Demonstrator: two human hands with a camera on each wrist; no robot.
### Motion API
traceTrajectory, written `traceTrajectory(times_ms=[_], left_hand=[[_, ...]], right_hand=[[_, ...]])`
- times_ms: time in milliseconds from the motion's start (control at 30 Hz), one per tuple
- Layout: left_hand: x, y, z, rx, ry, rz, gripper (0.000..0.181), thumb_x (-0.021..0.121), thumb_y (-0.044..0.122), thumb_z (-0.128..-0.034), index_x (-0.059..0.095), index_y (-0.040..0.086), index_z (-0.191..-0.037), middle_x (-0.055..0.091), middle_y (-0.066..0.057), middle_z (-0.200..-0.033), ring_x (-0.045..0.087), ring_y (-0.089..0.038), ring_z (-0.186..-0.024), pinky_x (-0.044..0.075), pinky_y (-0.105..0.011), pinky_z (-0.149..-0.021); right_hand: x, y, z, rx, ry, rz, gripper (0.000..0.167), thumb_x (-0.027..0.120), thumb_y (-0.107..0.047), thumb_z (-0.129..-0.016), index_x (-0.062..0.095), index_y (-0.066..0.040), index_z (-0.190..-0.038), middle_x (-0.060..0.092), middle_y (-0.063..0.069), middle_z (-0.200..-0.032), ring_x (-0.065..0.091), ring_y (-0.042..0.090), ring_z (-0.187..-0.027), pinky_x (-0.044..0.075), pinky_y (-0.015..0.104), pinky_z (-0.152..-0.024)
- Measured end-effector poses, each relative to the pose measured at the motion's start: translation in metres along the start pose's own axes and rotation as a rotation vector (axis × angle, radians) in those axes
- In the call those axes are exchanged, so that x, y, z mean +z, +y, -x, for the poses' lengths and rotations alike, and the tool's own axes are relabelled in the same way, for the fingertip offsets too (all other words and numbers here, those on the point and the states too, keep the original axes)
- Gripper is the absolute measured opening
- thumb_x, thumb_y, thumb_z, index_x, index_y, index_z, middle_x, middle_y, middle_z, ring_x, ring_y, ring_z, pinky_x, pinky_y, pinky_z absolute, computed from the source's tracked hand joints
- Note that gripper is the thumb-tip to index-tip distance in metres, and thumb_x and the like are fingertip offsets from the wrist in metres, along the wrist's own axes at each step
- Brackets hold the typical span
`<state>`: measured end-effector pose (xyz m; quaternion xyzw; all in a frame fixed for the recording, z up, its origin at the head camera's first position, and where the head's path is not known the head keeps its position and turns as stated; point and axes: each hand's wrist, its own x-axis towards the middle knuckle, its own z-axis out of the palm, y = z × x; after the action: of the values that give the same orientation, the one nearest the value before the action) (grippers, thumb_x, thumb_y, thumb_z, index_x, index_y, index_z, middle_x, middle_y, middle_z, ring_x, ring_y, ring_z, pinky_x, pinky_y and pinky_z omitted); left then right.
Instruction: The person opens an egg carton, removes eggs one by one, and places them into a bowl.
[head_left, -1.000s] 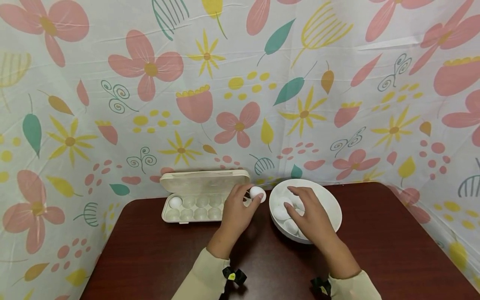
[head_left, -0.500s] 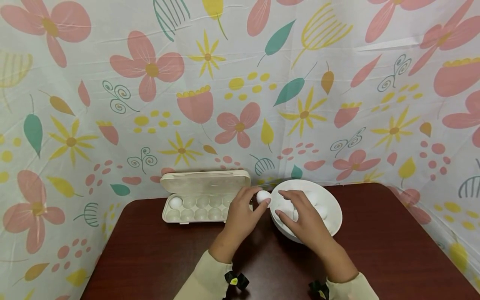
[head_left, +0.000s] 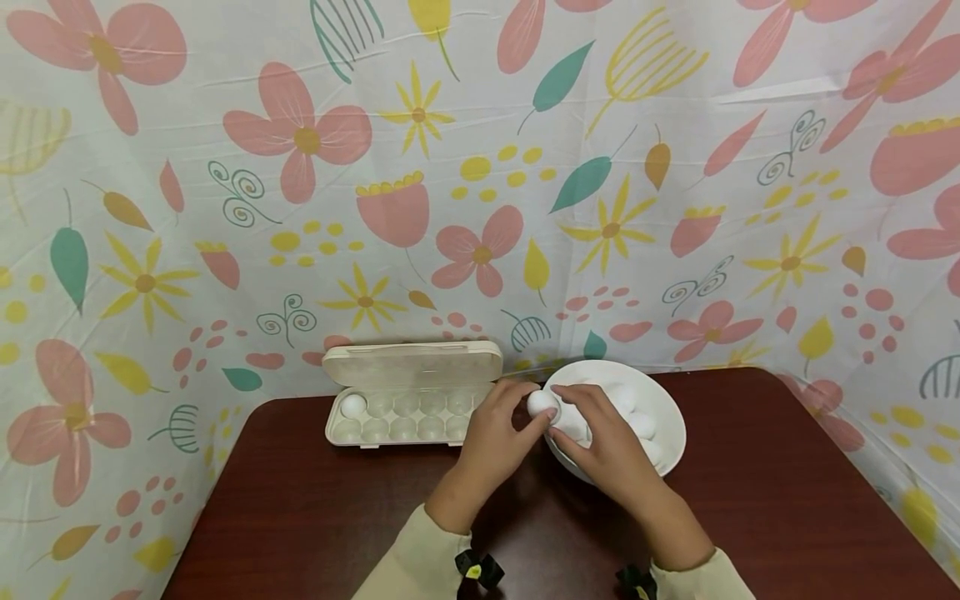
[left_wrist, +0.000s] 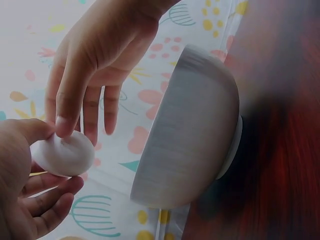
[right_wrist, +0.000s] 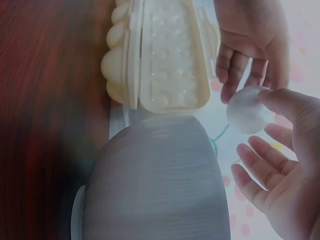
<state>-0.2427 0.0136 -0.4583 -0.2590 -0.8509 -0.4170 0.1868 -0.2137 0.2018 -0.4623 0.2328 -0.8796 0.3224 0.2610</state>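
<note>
In the head view, my left hand [head_left: 491,442] holds a white egg [head_left: 540,402] between thumb and fingers, beside the bowl's left rim. From the other side my right hand [head_left: 615,454] meets the same egg [right_wrist: 247,111]; its thumb and index finger curve around it, and the thumb lies against the shell in both wrist views. Under the right hand is a white bowl [head_left: 672,408] with several eggs [head_left: 637,425] inside, partly hidden. An opened cream egg carton [head_left: 412,367] stands to the left, with one egg [head_left: 353,406] in its back-left cup.
Bowl and carton stand near the back edge of a dark reddish-brown table [head_left: 315,517]. Behind them hangs a white cloth [head_left: 465,167] printed with flowers and leaves. Both sleeves are cream with black bows [head_left: 480,569] at the cuffs.
My left hand has carried the egg rightward from the carton to the bowl's rim. My right hand has shifted slightly left from over the bowl and closed in around the egg.
</note>
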Motion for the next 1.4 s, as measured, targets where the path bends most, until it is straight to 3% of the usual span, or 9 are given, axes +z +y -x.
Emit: traceTrajectory(times_ms=[767,1233,1400], left_hand=[[0.0,0.009,0.004,0.08,0.015,0.005,0.035,0.072,0.035,-0.0944,0.068,0.015,-0.123,0.065,0.001,-0.114,0.065,-0.012,-0.1,0.056,-0.027,-0.084],[-0.003,0.011,0.003,0.06,-0.005,0.006,0.039,0.07,0.04,-0.0953,0.066,0.015,-0.126,0.064,0.0,-0.117,0.065,-0.014,-0.107,0.056,-0.03,-0.09],[-0.007,0.011,0.003,0.048,-0.002,0.032,0.039,0.07,0.034,-0.0958,0.066,0.011,-0.127,0.064,-0.002,-0.117,0.066,-0.014,-0.101,0.057,-0.03,-0.084]], right_hand=[[0.0,-0.008,0.0,0.001,0.003,-0.014,0.058,0.082,-0.011,-0.083,0.058,-0.015,-0.136,0.058,0.002,-0.128,0.057,0.015,-0.118,0.033,0.007,-0.103],[0.001,-0.006,-0.001,-0.056,0.03,-0.019,0.061,0.082,-0.003,-0.079,0.059,-0.01,-0.135,0.059,0.007,-0.126,0.059,0.019,-0.114,0.035,0.007,-0.103],[0.0,-0.005,-0.001,-0.054,0.038,-0.014,0.06,0.083,-0.002,-0.079,0.06,-0.007,-0.134,0.059,0.008,-0.125,0.059,0.02,-0.115,0.033,0.005,-0.104]])
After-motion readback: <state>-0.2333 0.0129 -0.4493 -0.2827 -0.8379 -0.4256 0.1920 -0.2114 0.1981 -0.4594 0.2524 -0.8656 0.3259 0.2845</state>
